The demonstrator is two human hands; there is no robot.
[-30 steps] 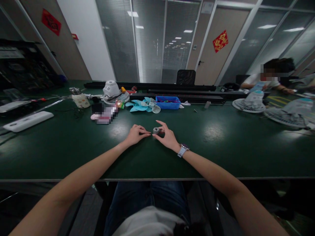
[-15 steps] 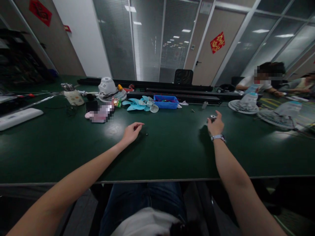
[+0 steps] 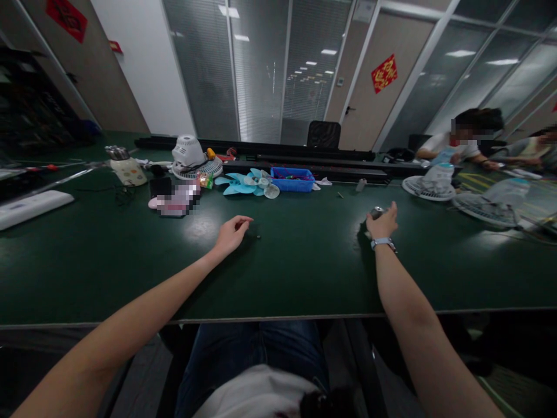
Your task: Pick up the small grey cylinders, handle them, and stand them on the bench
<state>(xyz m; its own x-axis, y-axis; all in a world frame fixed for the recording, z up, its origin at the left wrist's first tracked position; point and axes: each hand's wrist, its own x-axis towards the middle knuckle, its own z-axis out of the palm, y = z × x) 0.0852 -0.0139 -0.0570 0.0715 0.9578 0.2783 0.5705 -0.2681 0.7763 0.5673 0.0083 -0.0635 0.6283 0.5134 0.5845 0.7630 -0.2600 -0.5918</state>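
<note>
My left hand (image 3: 234, 234) rests on the green table (image 3: 296, 273) left of the middle, its fingers pinched together; what they hold, if anything, is too small to make out. A tiny dark piece (image 3: 259, 237) lies on the table just right of these fingertips. On the right, my right hand (image 3: 383, 223) is at a small silvery metal part (image 3: 376, 213), with the thumb and fingers around it. The part seems to stand on or just above the table, and its lower side is partly hidden by the hand.
Light-blue fan blades (image 3: 246, 184) and a blue bin (image 3: 292, 180) of small parts lie ahead. A white fan base (image 3: 188, 152), a bottle (image 3: 126, 167) and a phone (image 3: 179, 200) are at the left. Fan parts (image 3: 435, 183) and people are at the right.
My right hand has turned slightly, and its raised finger has shifted right around the metal part. My left hand has hardly moved.
</note>
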